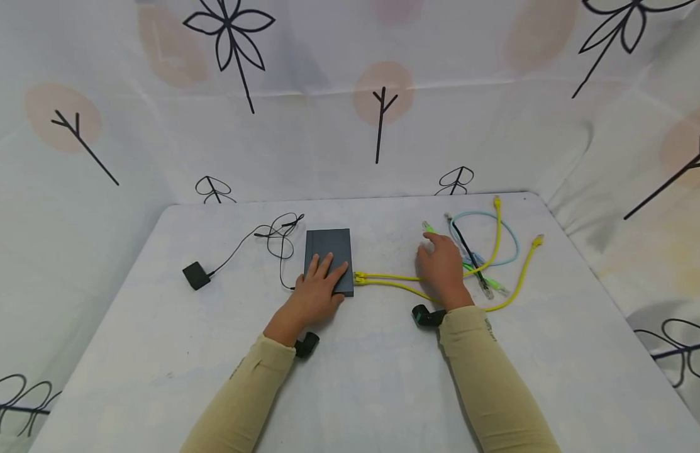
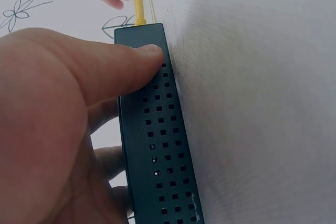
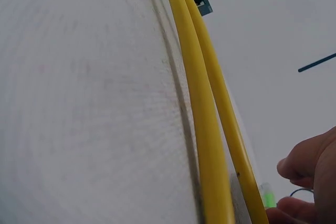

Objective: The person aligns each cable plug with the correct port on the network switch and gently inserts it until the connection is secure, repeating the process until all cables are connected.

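Observation:
My left hand [image 1: 314,289] lies over a dark grey network switch [image 1: 329,242], fingers spread across its top. In the left wrist view, the thumb [image 2: 139,61] presses the vented side of the switch. Two yellow network cables [image 1: 389,283] run from plugs at the switch's right side toward my right hand [image 1: 442,264] and pass beneath it. That hand is low over the cables, its fingertips close to a green-booted plug [image 1: 428,228]. In the right wrist view, thumb and fingers stand apart beside the green plug [image 3: 269,198].
Right of my right hand lie a coiled light-blue cable [image 1: 515,239], a short black cable [image 1: 465,239] and a second green plug [image 1: 497,286]. A black power adapter [image 1: 196,275] sits at the left, its thin tangled cord [image 1: 278,236] reaching the switch. Patterned cloth walls [image 1: 327,138] surround the table.

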A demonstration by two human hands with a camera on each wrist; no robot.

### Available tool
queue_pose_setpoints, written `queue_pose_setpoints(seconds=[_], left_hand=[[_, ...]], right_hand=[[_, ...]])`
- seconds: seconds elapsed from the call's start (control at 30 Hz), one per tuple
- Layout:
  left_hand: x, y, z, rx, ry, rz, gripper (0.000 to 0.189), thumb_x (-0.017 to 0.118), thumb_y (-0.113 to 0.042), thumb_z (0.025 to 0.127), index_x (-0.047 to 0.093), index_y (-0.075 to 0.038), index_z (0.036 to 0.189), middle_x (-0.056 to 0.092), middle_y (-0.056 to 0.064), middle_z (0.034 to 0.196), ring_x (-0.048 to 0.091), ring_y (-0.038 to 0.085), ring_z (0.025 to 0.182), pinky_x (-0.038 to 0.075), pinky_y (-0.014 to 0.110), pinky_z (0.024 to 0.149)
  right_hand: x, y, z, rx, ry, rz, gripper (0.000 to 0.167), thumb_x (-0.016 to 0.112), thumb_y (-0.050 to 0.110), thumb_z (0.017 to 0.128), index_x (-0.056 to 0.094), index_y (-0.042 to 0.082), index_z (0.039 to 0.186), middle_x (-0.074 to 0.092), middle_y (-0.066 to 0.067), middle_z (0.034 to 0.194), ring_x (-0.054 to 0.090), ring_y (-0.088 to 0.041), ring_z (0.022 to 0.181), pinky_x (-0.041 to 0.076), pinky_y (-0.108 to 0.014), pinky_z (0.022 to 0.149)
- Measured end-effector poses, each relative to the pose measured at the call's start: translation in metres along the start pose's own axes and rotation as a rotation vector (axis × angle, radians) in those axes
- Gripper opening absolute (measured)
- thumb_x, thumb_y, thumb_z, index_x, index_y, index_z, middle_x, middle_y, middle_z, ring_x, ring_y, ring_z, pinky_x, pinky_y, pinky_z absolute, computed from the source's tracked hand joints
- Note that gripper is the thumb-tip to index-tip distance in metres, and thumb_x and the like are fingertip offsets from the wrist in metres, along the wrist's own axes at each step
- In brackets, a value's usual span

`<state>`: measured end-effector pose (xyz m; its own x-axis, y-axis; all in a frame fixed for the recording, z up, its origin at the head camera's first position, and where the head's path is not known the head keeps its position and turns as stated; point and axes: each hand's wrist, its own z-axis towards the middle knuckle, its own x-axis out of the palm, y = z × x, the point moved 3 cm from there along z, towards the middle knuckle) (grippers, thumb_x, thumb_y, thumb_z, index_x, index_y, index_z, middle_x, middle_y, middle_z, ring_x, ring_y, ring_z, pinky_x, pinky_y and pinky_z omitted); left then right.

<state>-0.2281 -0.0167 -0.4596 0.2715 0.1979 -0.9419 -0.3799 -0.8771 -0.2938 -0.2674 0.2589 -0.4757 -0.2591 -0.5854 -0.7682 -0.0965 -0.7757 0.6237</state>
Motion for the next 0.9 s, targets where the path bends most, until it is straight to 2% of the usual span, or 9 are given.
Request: queue_pose_setpoints(seconds=[0.13, 0.37, 0.43, 0.67, 0.9], left_hand=[[0.0001, 0.0, 0.0003, 0.001, -0.005, 0.004, 0.063, 0.051, -0.037, 0.1, 0.023, -0.029, 0.156, 0.008, 0.008, 0.164, 0.0, 0.036, 0.151, 0.024, 0.066, 0.11], [-0.0003, -0.0002, -0.0003, 0.001, -0.011, 0.002, 0.063, 0.051, -0.037, 0.1, 0.023, -0.029, 0.156, 0.008, 0.009, 0.164, 0.001, 0.037, 0.151, 0.025, 0.066, 0.11], [-0.0005, -0.0003, -0.0007, 0.0, -0.009, -0.001, 0.063, 0.051, -0.037, 0.1, 0.023, -0.029, 0.156, 0.008, 0.009, 0.164, 0.001, 0.036, 0.151, 0.025, 0.066, 0.11], [-0.0008, -0.0003, -0.0013, -0.001, 0.0, -0.016, 0.063, 0.051, -0.036, 0.1, 0.023, -0.029, 0.156, 0.008, 0.008, 0.164, 0.0, 0.036, 0.151, 0.024, 0.066, 0.11], [-0.0009, -0.0005, -0.0006, -0.003, 0.006, -0.016, 0.063, 0.051, -0.036, 0.1, 0.023, -0.029, 0.156, 0.007, 0.008, 0.165, 0.0, 0.036, 0.151, 0.023, 0.066, 0.11]], right_hand=[[-0.0019, -0.0006, 0.0006, 0.047, -0.011, 0.016, 0.045, 0.047, 0.024, 0.098, 0.052, 0.007, 0.139, 0.05, -0.023, 0.14, 0.046, -0.042, 0.129, 0.039, -0.056, 0.103], [-0.0011, -0.0033, 0.0015, 0.104, -0.032, -0.01, 0.045, 0.047, 0.022, 0.097, 0.053, 0.005, 0.138, 0.059, -0.022, 0.129, 0.054, -0.041, 0.118, 0.046, -0.054, 0.094], [-0.0009, -0.004, 0.0021, 0.109, -0.039, -0.016, 0.044, 0.047, 0.02, 0.097, 0.054, 0.005, 0.137, 0.06, -0.022, 0.128, 0.054, -0.041, 0.117, 0.045, -0.054, 0.094], [-0.0012, -0.0058, 0.0043, 0.128, -0.032, -0.02, 0.047, 0.046, 0.02, 0.096, 0.05, 0.004, 0.14, 0.052, -0.023, 0.139, 0.045, -0.042, 0.13, 0.039, -0.056, 0.104], [-0.0019, -0.006, 0.0028, 0.127, 0.012, -0.02, 0.046, 0.047, 0.017, 0.095, 0.053, 0.006, 0.139, 0.059, -0.021, 0.131, 0.052, -0.04, 0.122, 0.043, -0.054, 0.099]])
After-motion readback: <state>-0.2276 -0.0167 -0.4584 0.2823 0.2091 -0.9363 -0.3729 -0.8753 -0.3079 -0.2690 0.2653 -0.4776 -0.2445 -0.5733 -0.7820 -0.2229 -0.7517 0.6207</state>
